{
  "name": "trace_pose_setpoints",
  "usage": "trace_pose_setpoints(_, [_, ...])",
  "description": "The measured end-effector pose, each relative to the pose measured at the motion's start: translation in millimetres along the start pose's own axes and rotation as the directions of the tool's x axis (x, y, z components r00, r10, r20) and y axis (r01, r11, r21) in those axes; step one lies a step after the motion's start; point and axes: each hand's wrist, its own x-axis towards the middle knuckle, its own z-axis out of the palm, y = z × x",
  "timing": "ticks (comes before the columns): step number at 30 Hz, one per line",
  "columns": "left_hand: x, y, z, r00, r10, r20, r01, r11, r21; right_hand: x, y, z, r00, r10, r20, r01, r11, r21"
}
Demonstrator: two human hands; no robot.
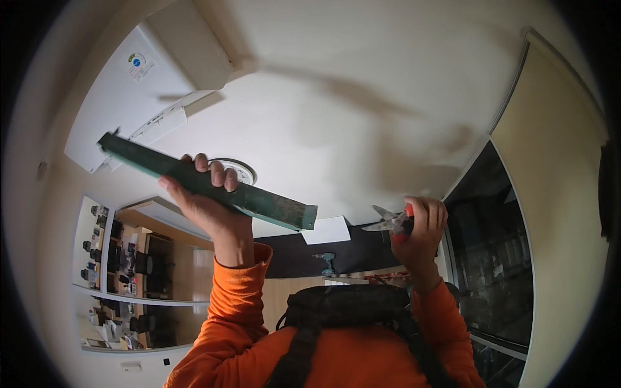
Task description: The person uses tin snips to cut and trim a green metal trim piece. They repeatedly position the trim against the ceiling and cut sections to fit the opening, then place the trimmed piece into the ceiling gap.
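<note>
A long green metal channel [142, 158] is held up by my left hand [217, 216]. The thumb lies along its near side and the fingers curl over the far edge. It slants from upper left down to the right, where its bent end is scuffed and dirty. My right hand [422, 236], to the right of that end, is closed around the red handles of a pair of tin snips [390, 223]. The snips' metal blades are spread and point left toward the channel, apart from it.
A white air conditioner [123, 84] hangs at upper left. A round wall clock [240, 172] is partly hidden behind the channel. Below are a white sheet [326, 231] and a teal power drill [328, 262] on a dark surface. A dark window [491, 246] and a beige blind [550, 142] stand right.
</note>
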Motion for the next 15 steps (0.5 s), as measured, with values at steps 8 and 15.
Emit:
trace_pose_setpoints(8, [-9,-17,17,0.980,-0.200,0.011,0.200,0.980,0.003,57,-30,-21,0.963,-0.236,0.133,0.238,0.971,-0.001])
trace_pose_setpoints(15, [-4,-20,30,0.957,-0.273,0.100,0.266,0.961,0.075,84,-38,-54,0.883,-0.294,0.365,0.282,0.956,0.085])
